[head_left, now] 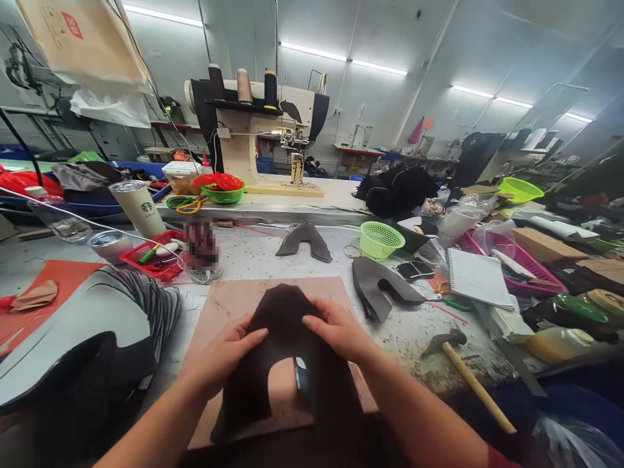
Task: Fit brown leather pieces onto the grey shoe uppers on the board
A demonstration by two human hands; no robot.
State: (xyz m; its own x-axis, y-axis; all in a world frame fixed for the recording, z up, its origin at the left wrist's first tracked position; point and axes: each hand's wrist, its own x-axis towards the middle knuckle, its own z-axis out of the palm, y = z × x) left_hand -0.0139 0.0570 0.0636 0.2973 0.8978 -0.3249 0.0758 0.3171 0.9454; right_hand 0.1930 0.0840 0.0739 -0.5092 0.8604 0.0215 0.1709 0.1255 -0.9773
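Note:
A dark, arch-shaped shoe upper piece (285, 318) is held up over a pinkish board (219, 305). My left hand (224, 354) grips its left side, thumb on top and fingers beneath. On the other side, my right hand (341, 328) pinches the edge the same way. Through the piece's opening the board shows, along with a dark, shiny object (299, 380) that I cannot make out. Beyond the board lies one similar grey upper piece (305, 242). To the right rest more such pieces (383, 286), apparently stacked.
At left, layered pale and black material (92, 305) is piled near a red basket (163, 257). A sewing machine (253, 136) stands behind. On the right are a light green basket (381, 239), a notebook (478, 278) and a hammer (478, 387) near the table's edge.

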